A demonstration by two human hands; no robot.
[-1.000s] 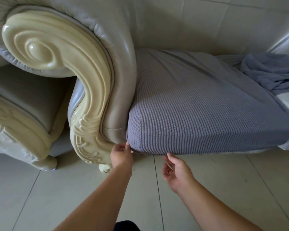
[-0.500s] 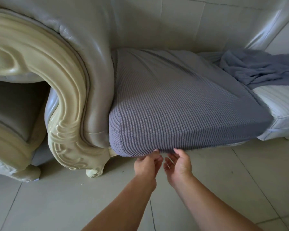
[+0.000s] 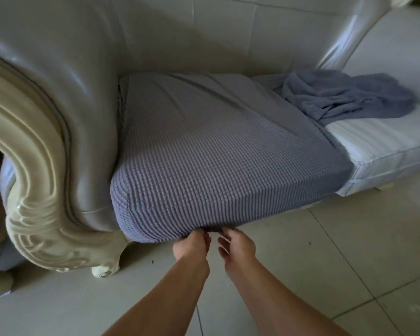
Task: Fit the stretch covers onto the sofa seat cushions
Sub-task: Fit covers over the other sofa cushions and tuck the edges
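The cover's hem [image 3: 204,230] ran nine-to-three, just at twelve o'clock; my left hand [image 3: 192,246] pinched it, right hand [image 3: 238,246] nearby, fingers loosely apart

Home living room, ornate leather sofa [image 3: 155,40] with carved armrest [image 3: 34,190], tiled floor [image 3: 349,263]

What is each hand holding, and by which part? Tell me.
The left hand grips the grey stretch cover at its bottom front hem, under the cushion edge. The right hand touches the same hem; whether it grips cannot be told.
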